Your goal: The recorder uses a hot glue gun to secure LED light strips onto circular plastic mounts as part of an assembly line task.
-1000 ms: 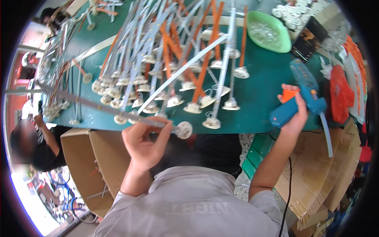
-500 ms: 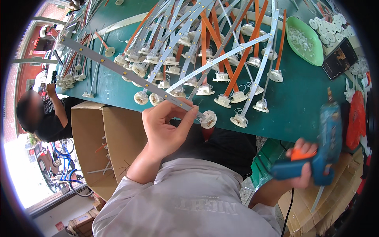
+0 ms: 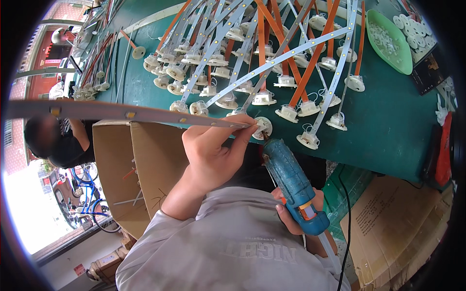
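My left hand (image 3: 213, 150) pinches an LED strip (image 3: 155, 115) near one end, and the strip runs far out to the left. At the pinched end a round white cap (image 3: 263, 128) hangs over the table's front edge. My right hand (image 3: 296, 213) grips a blue hot glue gun (image 3: 287, 174) from behind, with part of the fingers hidden by it. The gun's nozzle points up at the cap, touching or very close to it. A glue stick (image 3: 330, 252) sticks out of the gun's rear.
Many LED strips with white caps (image 3: 308, 138) stand on the green table (image 3: 383, 126). A light green tray (image 3: 407, 60) holds small white pieces, with white discs (image 3: 412, 31) beside it. Cardboard boxes (image 3: 160, 160) stand below left. A black cord (image 3: 347, 233) hangs at right. A person (image 3: 63, 140) sits far left.
My right hand has brought the glue gun from the far right to the cap. The strip in my left hand has swung, its far end now lower and nearer.
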`<state>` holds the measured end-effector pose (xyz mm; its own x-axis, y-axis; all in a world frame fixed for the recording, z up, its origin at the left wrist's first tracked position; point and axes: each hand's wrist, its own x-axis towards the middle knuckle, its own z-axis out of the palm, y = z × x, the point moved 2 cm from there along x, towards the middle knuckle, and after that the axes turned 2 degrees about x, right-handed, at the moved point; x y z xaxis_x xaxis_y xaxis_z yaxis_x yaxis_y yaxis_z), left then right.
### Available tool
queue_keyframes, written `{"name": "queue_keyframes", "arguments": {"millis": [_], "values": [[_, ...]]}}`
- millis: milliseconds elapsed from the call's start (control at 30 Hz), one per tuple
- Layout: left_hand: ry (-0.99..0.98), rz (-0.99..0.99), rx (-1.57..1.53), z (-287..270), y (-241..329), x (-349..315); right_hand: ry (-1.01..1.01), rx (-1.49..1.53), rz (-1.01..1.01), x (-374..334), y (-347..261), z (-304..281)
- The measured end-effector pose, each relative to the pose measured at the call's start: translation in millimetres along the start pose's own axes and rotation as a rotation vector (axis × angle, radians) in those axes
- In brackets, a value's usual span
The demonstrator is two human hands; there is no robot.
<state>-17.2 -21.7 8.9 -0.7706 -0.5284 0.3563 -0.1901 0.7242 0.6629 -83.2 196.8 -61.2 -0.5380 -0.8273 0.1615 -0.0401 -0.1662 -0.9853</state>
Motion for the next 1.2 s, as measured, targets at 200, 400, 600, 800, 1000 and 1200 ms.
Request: {"name": "queue_keyframes", "arguments": {"millis": [200, 400, 600, 800, 1000, 1200], "values": [[0.018, -0.008, -0.009, 0, -6, -3, -0.009, -0.014, -0.019, 2, 2, 0], [0.006, -0.019, -0.028, 1, -5, 0, -0.037, -0.064, -0.037, 7, -1, -1], [0.010, -0.007, -0.038, 2, -6, 1, -0.069, -0.114, -0.026, 7, -1, 0], [0.009, -0.002, -0.020, 0, -6, 2, -0.034, -0.096, -0.060, 4, 1, -1], [0.015, -0.004, -0.046, 1, -4, 3, -0.071, -0.154, -0.066, 10, -3, 1], [0.021, 0.000, -0.036, 1, -5, 2, -0.063, -0.165, -0.069, 6, -1, 0]]}}
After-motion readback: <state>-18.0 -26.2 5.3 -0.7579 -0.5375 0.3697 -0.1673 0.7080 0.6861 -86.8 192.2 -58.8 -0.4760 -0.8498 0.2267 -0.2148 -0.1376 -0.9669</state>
